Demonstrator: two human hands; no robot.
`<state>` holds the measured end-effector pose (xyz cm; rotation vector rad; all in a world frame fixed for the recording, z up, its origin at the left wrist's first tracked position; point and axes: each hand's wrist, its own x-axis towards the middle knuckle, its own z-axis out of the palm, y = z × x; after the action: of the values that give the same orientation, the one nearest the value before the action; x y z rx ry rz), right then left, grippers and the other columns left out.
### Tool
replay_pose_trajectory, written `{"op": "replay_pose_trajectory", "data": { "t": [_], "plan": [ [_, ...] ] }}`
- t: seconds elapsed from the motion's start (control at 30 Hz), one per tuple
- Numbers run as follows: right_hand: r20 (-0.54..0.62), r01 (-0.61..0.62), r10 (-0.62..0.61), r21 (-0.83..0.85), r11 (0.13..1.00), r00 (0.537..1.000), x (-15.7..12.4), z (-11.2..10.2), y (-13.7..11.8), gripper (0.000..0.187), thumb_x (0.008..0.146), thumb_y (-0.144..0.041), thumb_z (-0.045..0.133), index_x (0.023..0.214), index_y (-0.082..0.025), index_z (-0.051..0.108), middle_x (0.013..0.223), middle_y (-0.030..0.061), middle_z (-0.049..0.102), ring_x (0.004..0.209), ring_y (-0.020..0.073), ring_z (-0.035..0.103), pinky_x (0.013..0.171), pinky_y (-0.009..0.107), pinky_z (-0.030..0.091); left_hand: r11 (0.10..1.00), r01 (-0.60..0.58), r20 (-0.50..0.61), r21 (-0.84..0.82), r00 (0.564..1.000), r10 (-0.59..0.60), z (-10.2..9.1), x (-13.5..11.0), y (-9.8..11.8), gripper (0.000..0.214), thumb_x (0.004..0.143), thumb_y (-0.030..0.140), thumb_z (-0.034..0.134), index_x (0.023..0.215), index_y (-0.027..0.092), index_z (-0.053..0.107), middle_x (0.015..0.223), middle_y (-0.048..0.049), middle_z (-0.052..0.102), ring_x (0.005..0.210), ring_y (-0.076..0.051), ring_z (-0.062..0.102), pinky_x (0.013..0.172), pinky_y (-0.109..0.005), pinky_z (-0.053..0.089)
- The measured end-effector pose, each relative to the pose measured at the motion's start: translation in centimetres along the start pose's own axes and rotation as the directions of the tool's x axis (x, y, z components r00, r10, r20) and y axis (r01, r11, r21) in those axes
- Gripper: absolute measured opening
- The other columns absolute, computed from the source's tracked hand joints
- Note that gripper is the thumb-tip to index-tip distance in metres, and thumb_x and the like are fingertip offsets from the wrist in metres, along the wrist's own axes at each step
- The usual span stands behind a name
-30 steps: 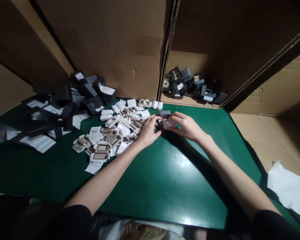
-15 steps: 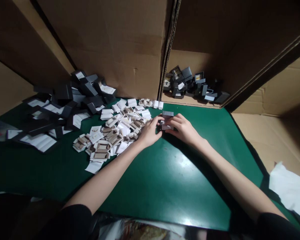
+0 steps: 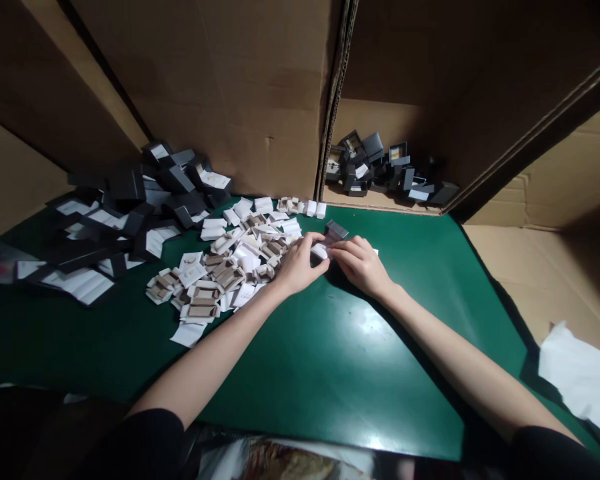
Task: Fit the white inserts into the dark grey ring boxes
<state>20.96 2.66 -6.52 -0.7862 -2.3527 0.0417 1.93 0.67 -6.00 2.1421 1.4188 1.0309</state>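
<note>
Both hands meet over the green table, around a small dark box with its lid tilted up. A small white insert shows at the front of the box, between the fingers. My left hand is closed round the left side of the box, thumb in front. My right hand is closed at the right side, its fingertips on the white insert and the box edge; its exact hold is partly hidden. A scrap of white peeks out behind the right hand.
To the left lies a heap of white card inserts and papers. Farther left are piled black boxes with white linings. An open cardboard carton holds several dark small boxes. White paper lies at the right.
The dark box has tilted in my hands, and the white insert now shows at its front. My right hand has shifted slightly down, with its fingers drawn in. A white scrap shows behind it.
</note>
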Motion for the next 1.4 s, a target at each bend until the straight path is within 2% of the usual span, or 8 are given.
{"op": "replay_pose_trajectory", "data": {
  "t": [0.1, 0.17, 0.27, 0.4, 0.67, 0.9, 1.13, 1.4],
  "plan": [
    [-0.069, -0.004, -0.005, -0.128, 0.992, 0.998, -0.1, -0.2, 0.1, 0.019, 0.091, -0.024, 0.051, 0.101, -0.028, 0.066, 0.122, 0.0051, 0.062, 0.101, 0.0248, 0.054, 0.082, 0.046, 0.045, 0.999, 0.027, 0.000, -0.017, 1.000, -0.027, 0.1, 0.1, 0.0, 0.036, 0.075, 0.023, 0.061, 0.108, 0.019, 0.048, 0.107, -0.0061, 0.063, 0.099, -0.021, 0.062, 0.087, -0.034, 0.050],
    [-0.123, -0.006, -0.010, -0.125, 0.992, 0.992, -0.1, -0.3, 0.3, 0.017, 0.088, -0.024, 0.057, 0.101, -0.031, 0.066, 0.136, 0.0026, 0.053, 0.117, 0.0276, 0.049, 0.092, 0.050, 0.044, 0.999, 0.037, 0.008, -0.020, 0.999, -0.036, 0.1, 0.1, 0.1, 0.033, 0.074, 0.022, 0.061, 0.104, 0.019, 0.049, 0.104, -0.0053, 0.065, 0.096, -0.021, 0.063, 0.084, -0.033, 0.051],
    [-0.113, 0.059, -0.056, 0.018, 0.998, 0.992, 0.1, -0.3, 0.9, 0.023, 0.086, -0.023, 0.060, 0.107, -0.030, 0.064, 0.146, 0.0027, 0.041, 0.132, 0.0285, 0.039, 0.101, 0.053, 0.043, 1.000, 0.026, 0.020, -0.007, 0.999, -0.026, 0.1, 0.0, 0.2, 0.022, 0.074, 0.021, 0.060, 0.095, 0.020, 0.052, 0.101, -0.0035, 0.066, 0.096, -0.021, 0.064, 0.085, -0.033, 0.051],
    [-0.072, 0.109, -0.095, 0.215, 0.971, 0.993, 0.2, -0.3, 1.9, 0.024, 0.088, -0.021, 0.057, 0.111, -0.024, 0.064, 0.151, 0.0079, 0.033, 0.132, 0.0261, 0.042, 0.101, 0.046, 0.047, 1.000, 0.006, 0.030, -0.003, 1.000, -0.006, 0.2, -0.1, 0.2, 0.015, 0.076, 0.022, 0.060, 0.090, 0.020, 0.054, 0.109, -0.0050, 0.065, 0.104, -0.022, 0.063, 0.089, -0.034, 0.050],
    [-0.080, 0.081, -0.062, 0.254, 0.964, 0.995, 0.1, -0.3, 2.1, 0.026, 0.085, -0.022, 0.062, 0.111, -0.026, 0.067, 0.148, 0.0060, 0.037, 0.129, 0.0262, 0.046, 0.104, 0.045, 0.046, 1.000, -0.014, 0.044, 0.005, 0.999, 0.014, 0.2, -0.2, 0.3, 0.010, 0.081, 0.022, 0.056, 0.091, 0.020, 0.054, 0.103, -0.0045, 0.066, 0.105, -0.023, 0.063, 0.088, -0.035, 0.051],
    [-0.174, 0.051, -0.009, 0.234, 0.971, 0.985, 0.0, 0.3, 1.9, 0.011, 0.084, -0.022, 0.063, 0.091, -0.023, 0.072, 0.140, 0.0069, 0.048, 0.119, 0.0241, 0.055, 0.092, 0.039, 0.055, 0.998, -0.049, 0.028, 0.026, 0.998, 0.048, 0.3, -0.3, 0.4, 0.014, 0.083, 0.019, 0.054, 0.097, 0.021, 0.053, 0.096, -0.0026, 0.066, 0.090, -0.019, 0.066, 0.077, -0.029, 0.051],
    [-0.110, 0.078, -0.053, 0.236, 0.969, 0.993, 0.2, -0.2, 2.0, 0.016, 0.086, -0.019, 0.059, 0.098, -0.024, 0.069, 0.142, 0.0083, 0.046, 0.123, 0.0237, 0.052, 0.096, 0.043, 0.051, 0.987, -0.157, -0.026, 0.026, 0.987, 0.157, 0.6, -0.2, 0.2, 0.008, 0.084, 0.015, 0.053, 0.089, 0.018, 0.058, 0.083, -0.0020, 0.065, 0.081, -0.017, 0.064, 0.077, -0.029, 0.051],
    [-0.115, 0.057, -0.047, 0.090, 0.994, 0.992, 0.1, -0.2, 1.9, 0.008, 0.086, -0.022, 0.059, 0.090, -0.022, 0.066, 0.139, 0.0104, 0.048, 0.119, 0.0238, 0.055, 0.090, 0.040, 0.054, 0.977, -0.213, -0.099, -0.011, 0.972, 0.211, 0.9, -0.4, -0.1, 0.009, 0.087, 0.017, 0.054, 0.083, 0.017, 0.062, 0.110, -0.0077, 0.067, 0.103, -0.020, 0.064, 0.089, -0.032, 0.051]
  ]
}}
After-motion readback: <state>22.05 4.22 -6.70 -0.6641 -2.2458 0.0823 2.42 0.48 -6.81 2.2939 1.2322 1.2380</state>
